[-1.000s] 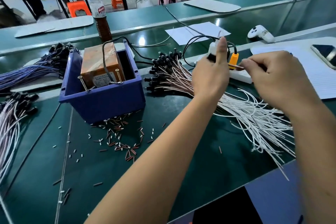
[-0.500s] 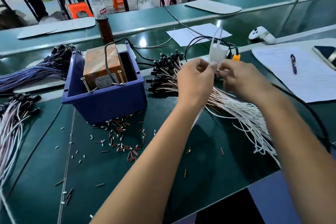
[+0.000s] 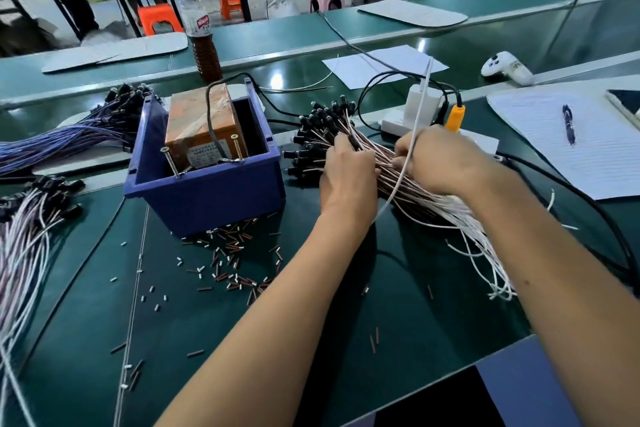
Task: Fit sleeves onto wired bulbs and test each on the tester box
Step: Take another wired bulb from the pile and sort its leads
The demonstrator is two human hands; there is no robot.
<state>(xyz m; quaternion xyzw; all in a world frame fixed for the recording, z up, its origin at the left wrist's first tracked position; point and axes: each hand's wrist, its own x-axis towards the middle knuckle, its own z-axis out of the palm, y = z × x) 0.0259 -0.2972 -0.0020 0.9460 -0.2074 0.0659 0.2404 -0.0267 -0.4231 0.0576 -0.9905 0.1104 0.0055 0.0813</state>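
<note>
Brown-white wired bulb bundle [image 3: 363, 163] near table's far edge; left hand [image 3: 346, 173] pinches one bulb's wire, right hand [image 3: 440, 163] grips white wire [image 3: 412, 135]; blue tester box [image 3: 207, 184] left.

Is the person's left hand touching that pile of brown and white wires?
Touching. The head view shows the left hand resting on the wire bundle, fingers curled down among the strands.

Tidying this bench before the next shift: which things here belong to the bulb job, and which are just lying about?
Job:
pile of wired bulbs
loose sleeves
tester box in blue bin
left hand and right hand, both at the pile

Lying about:
drink bottle
pen
lined paper
white controller
</note>
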